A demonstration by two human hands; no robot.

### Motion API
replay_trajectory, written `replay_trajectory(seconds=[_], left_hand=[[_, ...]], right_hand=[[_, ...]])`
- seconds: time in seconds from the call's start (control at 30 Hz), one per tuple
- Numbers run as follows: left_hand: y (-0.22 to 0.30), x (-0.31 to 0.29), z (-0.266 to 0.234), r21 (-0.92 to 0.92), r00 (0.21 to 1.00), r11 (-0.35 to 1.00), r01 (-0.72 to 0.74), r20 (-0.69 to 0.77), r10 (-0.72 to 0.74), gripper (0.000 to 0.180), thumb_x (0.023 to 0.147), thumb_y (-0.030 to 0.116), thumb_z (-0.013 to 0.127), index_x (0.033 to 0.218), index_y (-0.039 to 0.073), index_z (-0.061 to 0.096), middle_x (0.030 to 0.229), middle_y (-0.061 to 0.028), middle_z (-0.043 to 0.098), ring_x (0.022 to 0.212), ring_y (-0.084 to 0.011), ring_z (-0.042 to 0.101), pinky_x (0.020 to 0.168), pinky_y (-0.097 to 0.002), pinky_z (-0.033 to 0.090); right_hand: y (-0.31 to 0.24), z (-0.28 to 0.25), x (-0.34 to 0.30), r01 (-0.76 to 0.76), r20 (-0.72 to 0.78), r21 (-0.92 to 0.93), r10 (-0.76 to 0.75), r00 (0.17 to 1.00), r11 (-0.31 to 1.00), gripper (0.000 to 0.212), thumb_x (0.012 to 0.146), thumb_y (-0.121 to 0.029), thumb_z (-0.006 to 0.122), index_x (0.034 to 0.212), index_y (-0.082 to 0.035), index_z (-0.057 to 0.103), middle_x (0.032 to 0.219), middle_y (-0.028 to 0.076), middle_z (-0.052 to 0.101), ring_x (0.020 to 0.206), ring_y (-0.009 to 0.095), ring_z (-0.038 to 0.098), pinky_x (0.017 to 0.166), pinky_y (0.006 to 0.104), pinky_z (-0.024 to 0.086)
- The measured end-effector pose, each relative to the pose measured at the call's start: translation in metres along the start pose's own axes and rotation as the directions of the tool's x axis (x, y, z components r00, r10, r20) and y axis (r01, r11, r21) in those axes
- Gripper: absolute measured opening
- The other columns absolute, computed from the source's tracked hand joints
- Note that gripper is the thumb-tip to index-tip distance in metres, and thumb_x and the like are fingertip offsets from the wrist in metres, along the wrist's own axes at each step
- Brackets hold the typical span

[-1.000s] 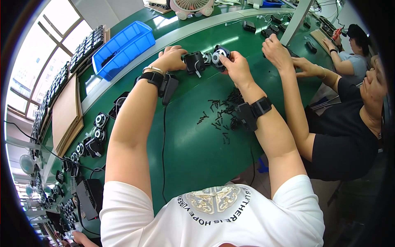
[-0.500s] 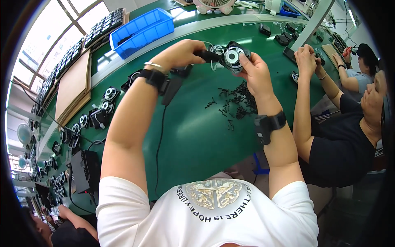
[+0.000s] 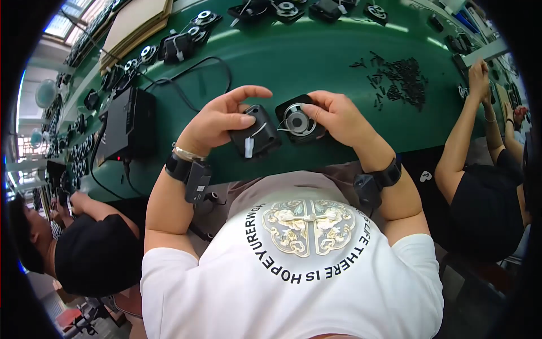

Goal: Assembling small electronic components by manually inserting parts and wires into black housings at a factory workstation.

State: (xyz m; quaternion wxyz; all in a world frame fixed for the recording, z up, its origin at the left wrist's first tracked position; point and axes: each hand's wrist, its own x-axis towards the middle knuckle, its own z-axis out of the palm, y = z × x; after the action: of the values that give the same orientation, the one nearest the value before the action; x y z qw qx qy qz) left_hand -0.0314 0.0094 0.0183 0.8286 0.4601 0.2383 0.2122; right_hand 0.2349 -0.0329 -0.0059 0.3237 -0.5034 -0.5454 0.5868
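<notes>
Close to the table's near edge, my left hand (image 3: 221,120) grips a black plastic speaker housing (image 3: 263,148). The thumb presses on its face and the index finger is stretched out past it. A white connector (image 3: 249,148) on a thin wire hangs over that housing. Just to its right, my right hand (image 3: 339,117) is closed on a speaker (image 3: 300,121) with a silver, round back and a dark square frame. My right thumb lies on the speaker's rim. A short pale wire shows in the gap between the two pieces.
A heap of small black screws (image 3: 403,79) lies right of centre on the green table (image 3: 316,62). Speakers (image 3: 204,18) and housings line the far side. A black box (image 3: 127,124) with cables stands left. Co-workers sit on both sides, one with a raised forearm (image 3: 466,124) at right.
The view has shifted. Both hands have come back toward my body. My left hand has let go of a dark object and now holds the housing; my right hand still holds a speaker.
</notes>
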Motion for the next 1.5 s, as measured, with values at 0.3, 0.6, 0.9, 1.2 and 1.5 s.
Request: replay_trajectory(seconds=[0.3, 0.6, 0.9, 1.2, 1.5], left_hand=[[-0.018, -0.015, 0.003, -0.284, 0.968, 0.936, -0.208, -0.195, 0.156, 0.031, 0.099, 0.016, 0.056, 0.127, 0.002, 0.055, 0.100, -0.0045, 0.068, 0.083, -0.0132, 0.068, 0.078, -0.0290, 0.056], [-0.060, -0.027, 0.021, -0.488, 0.915, 0.788, -0.374, -0.334, 0.227, 0.030, 0.096, 0.005, 0.057, 0.125, 0.008, 0.052, 0.105, -0.0075, 0.066, 0.091, -0.0157, 0.067, 0.083, -0.0316, 0.055], [-0.076, -0.024, 0.037, -0.318, 0.856, 0.815, -0.484, -0.366, 0.366, 0.043, 0.090, -0.002, 0.063, 0.127, 0.009, 0.043, 0.109, -0.0095, 0.063, 0.094, -0.0173, 0.064, 0.079, -0.0285, 0.054], [-0.017, -0.027, 0.025, 0.850, 0.813, 0.467, -0.242, -0.085, 0.576, 0.033, 0.088, 0.010, 0.073, 0.118, 0.006, 0.059, 0.081, -0.0021, 0.062, 0.072, -0.0087, 0.057, 0.063, -0.0236, 0.047], [-0.010, -0.019, 0.002, 0.210, 0.809, 0.810, -0.547, -0.118, 0.576, 0.022, 0.091, 0.012, 0.068, 0.111, 0.003, 0.066, 0.088, -0.0062, 0.067, 0.077, -0.0161, 0.063, 0.069, -0.0313, 0.053]], right_hand=[[0.013, 0.042, -0.023, 0.212, -0.183, -0.707, -0.464, 0.867, 0.675, 0.027, 0.094, -0.019, 0.062, 0.112, 0.001, 0.063, 0.091, 0.008, 0.067, 0.077, 0.017, 0.064, 0.067, 0.0299, 0.051], [-0.017, 0.062, -0.042, 0.365, -0.193, -0.144, -0.388, 0.901, 0.920, 0.046, 0.087, -0.019, 0.071, 0.124, 0.005, 0.057, 0.111, 0.012, 0.065, 0.095, 0.019, 0.064, 0.079, 0.0315, 0.053], [-0.015, 0.074, -0.026, 0.322, -0.093, -0.767, -0.594, 0.799, 0.554, 0.076, 0.071, -0.035, 0.084, 0.128, 0.005, 0.054, 0.116, 0.018, 0.062, 0.103, 0.030, 0.063, 0.087, 0.0351, 0.051], [-0.016, 0.056, -0.016, 0.516, 0.074, -0.676, -0.648, 0.758, 0.526, 0.075, 0.069, -0.023, 0.085, 0.131, 0.002, 0.049, 0.124, 0.017, 0.056, 0.113, 0.032, 0.057, 0.097, 0.0379, 0.046], [0.020, 0.059, -0.002, 0.486, 0.139, -0.643, -0.535, 0.834, 0.591, 0.074, 0.068, -0.018, 0.084, 0.132, -0.002, 0.049, 0.127, 0.016, 0.054, 0.120, 0.032, 0.052, 0.101, 0.0382, 0.043]])
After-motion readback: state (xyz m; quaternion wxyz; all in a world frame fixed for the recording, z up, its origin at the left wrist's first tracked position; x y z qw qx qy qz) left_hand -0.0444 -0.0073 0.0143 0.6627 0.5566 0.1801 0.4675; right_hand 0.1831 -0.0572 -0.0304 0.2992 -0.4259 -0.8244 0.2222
